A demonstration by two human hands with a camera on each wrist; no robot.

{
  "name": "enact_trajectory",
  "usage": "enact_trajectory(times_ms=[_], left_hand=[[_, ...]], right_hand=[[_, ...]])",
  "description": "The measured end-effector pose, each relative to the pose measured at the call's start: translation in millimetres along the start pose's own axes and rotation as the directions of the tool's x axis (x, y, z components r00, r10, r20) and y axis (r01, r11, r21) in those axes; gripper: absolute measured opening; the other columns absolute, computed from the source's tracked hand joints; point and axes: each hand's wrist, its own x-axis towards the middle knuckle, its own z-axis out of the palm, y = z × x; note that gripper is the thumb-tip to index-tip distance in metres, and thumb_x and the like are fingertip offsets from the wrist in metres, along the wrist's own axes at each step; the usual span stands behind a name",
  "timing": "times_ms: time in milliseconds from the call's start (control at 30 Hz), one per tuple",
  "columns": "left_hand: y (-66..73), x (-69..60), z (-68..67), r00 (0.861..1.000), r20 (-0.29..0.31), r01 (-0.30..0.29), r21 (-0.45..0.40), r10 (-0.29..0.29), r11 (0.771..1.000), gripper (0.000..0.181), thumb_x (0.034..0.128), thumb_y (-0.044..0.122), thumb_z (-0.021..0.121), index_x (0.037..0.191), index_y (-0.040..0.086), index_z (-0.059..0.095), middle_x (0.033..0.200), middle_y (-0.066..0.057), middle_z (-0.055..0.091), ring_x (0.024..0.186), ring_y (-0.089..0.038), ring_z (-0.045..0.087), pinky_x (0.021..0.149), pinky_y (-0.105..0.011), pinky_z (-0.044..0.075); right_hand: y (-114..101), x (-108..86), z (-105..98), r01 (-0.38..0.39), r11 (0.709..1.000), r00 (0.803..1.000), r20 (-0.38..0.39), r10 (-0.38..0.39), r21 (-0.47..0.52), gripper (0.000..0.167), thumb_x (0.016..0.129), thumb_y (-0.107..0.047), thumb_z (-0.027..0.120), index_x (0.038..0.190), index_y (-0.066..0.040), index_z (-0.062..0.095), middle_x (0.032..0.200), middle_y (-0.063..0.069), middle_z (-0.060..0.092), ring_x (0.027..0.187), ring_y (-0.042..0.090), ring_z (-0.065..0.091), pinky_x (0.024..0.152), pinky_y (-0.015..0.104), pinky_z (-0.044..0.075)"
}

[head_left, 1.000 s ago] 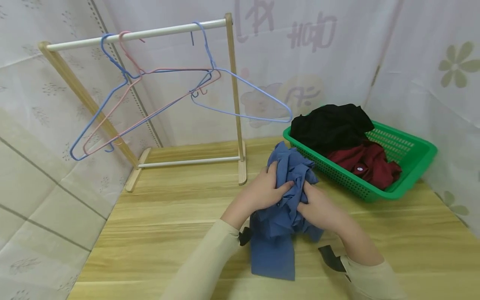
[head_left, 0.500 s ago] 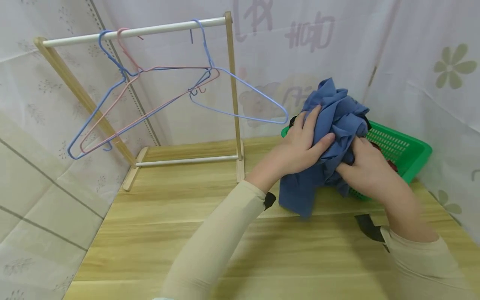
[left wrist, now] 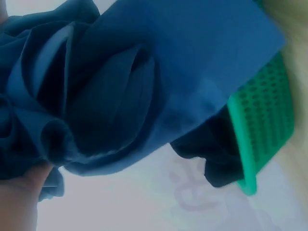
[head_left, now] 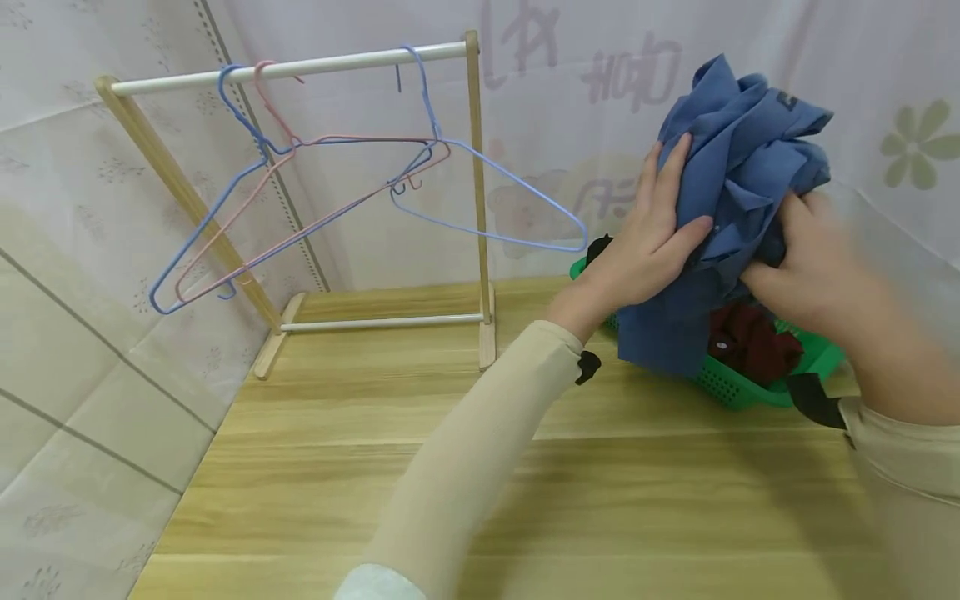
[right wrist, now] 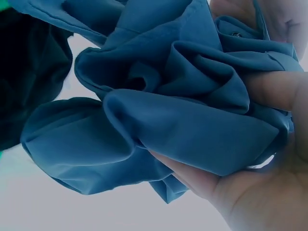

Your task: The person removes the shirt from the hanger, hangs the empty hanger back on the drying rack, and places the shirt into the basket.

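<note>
A crumpled blue shirt (head_left: pixel 738 158) is bunched up in the air between my two hands, above the green basket. My left hand (head_left: pixel 647 242) holds its left side, fingers spread up along the cloth and thumb across the front. My right hand (head_left: pixel 821 271) grips the right side, with its fingertips hidden in the folds. In the right wrist view a thumb and finger pinch the blue cloth (right wrist: pixel 192 130). One flat end of the shirt (left wrist: pixel 202 53) hangs down in front of the basket.
Under the shirt stands a green basket (head_left: pixel 731 392) with a dark red garment (head_left: pixel 757 346) and a black garment (head_left: pixel 597 248). At left is a rack (head_left: pixel 382 322) with two blue hangers and one pink hanger (head_left: pixel 285 158). A wooden tabletop (head_left: pixel 420 400) lies below.
Both hands have lifted the bundled shirt from the table and carried it up and to the right, over the basket. The rack and hangers stay in place.
</note>
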Motion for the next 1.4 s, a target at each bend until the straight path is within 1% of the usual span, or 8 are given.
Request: enact_trajectory(times_ms=[133, 267, 400, 600, 667, 1033, 1333, 1400], left_hand=[[2.2, 17.8, -0.2, 0.993, -0.052, -0.105, -0.02, 0.104, 0.994, 0.077, 0.1133, 0.026, 0.038, 0.17, 0.02, -0.014, 0.174, 0.001, -0.033, 0.162, -0.002, -0.021, 0.129, -0.017, 0.002], [5.4, 30.5, -1.7, 0.983, -0.086, -0.164, -0.044, 0.159, 0.986, 0.077, 0.1122, 0.023, 0.04, 0.171, 0.018, -0.01, 0.175, 0.001, -0.031, 0.16, 0.001, -0.021, 0.127, -0.014, 0.001], [7.7, 36.3, 0.1, 0.984, -0.094, -0.16, -0.082, 0.152, 0.984, 0.077, 0.1123, 0.022, 0.04, 0.171, 0.02, -0.009, 0.174, 0.006, -0.033, 0.159, 0.003, -0.019, 0.127, -0.014, 0.005], [3.8, 41.5, 6.3, 0.985, -0.093, -0.15, -0.084, 0.142, 0.985, 0.076, 0.1119, 0.021, 0.04, 0.171, 0.018, -0.008, 0.175, 0.004, -0.032, 0.16, 0.002, -0.021, 0.126, -0.013, 0.003], [0.6, 43.2, 10.3, 0.987, -0.086, -0.144, -0.082, 0.137, 0.986, 0.076, 0.112, 0.021, 0.04, 0.171, 0.018, -0.008, 0.175, 0.004, -0.031, 0.16, 0.002, -0.021, 0.126, -0.013, 0.002], [-23.4, 39.0, 35.4, 0.998, -0.04, -0.05, -0.111, 0.045, 0.993, 0.075, 0.1125, 0.022, 0.039, 0.171, 0.025, -0.008, 0.175, 0.008, -0.029, 0.16, 0.003, -0.02, 0.127, -0.014, 0.005], [-42.4, 25.4, 52.7, 0.998, 0.022, 0.053, -0.102, -0.051, 0.993, 0.073, 0.1132, 0.028, 0.037, 0.171, 0.03, -0.009, 0.176, 0.008, -0.024, 0.164, -0.003, -0.012, 0.13, -0.021, 0.01], [-46.4, 21.8, 56.6, 0.995, 0.049, 0.09, -0.093, -0.085, 0.992, 0.073, 0.1134, 0.031, 0.036, 0.171, 0.032, -0.008, 0.176, 0.009, -0.024, 0.164, -0.005, -0.01, 0.131, -0.023, 0.012]], right_hand=[[1.6, 2.8, -10.5, 0.047, 0.999, 0.992, -0.12, -0.049, -0.015, 0.084, 0.094, -0.014, 0.056, 0.17, -0.007, 0.02, 0.169, 0.042, 0.015, 0.156, 0.064, 0.017, 0.126, 0.075, 0.015], [-0.6, 4.2, -18.9, 0.037, 0.998, 0.983, -0.176, -0.047, -0.056, 0.082, 0.095, -0.015, 0.054, 0.17, -0.008, 0.021, 0.171, 0.039, 0.014, 0.158, 0.062, 0.016, 0.128, 0.074, 0.014], [-3.0, 4.0, -22.7, 0.019, 0.99, 0.977, -0.208, -0.049, -0.14, 0.08, 0.094, -0.014, 0.053, 0.167, -0.002, 0.024, 0.166, 0.045, 0.018, 0.151, 0.066, 0.023, 0.124, 0.077, 0.02], [-1.5, 4.8, -22.1, -0.011, 0.984, 0.98, -0.198, -0.025, -0.176, 0.078, 0.095, -0.014, 0.053, 0.166, 0.002, 0.025, 0.161, 0.05, 0.02, 0.147, 0.07, 0.026, 0.122, 0.078, 0.022], [2.3, 5.0, -19.5, 0.017, 0.98, 0.976, -0.208, -0.059, -0.2, 0.079, 0.092, -0.013, 0.056, 0.165, 0.002, 0.028, 0.158, 0.053, 0.025, 0.144, 0.072, 0.029, 0.12, 0.079, 0.025], [24.2, 1.4, -0.5, -0.054, 0.983, 0.999, -0.017, 0.052, -0.174, 0.082, 0.098, -0.017, 0.052, 0.167, 0.003, 0.013, 0.16, 0.055, 0.006, 0.147, 0.073, 0.016, 0.118, 0.083, 0.022], [39.9, 2.0, 11.2, -0.037, 0.971, 0.985, 0.154, 0.075, -0.235, 0.077, 0.101, -0.017, 0.054, 0.161, 0.014, 0.016, 0.149, 0.063, 0.016, 0.133, 0.077, 0.023, 0.105, 0.086, 0.028], [44.8, 1.8, 16.4, -0.034, 0.974, 0.976, 0.202, 0.081, -0.223, 0.08, 0.102, -0.017, 0.054, 0.161, 0.015, 0.011, 0.151, 0.063, 0.01, 0.137, 0.079, 0.019, 0.108, 0.086, 0.026]])
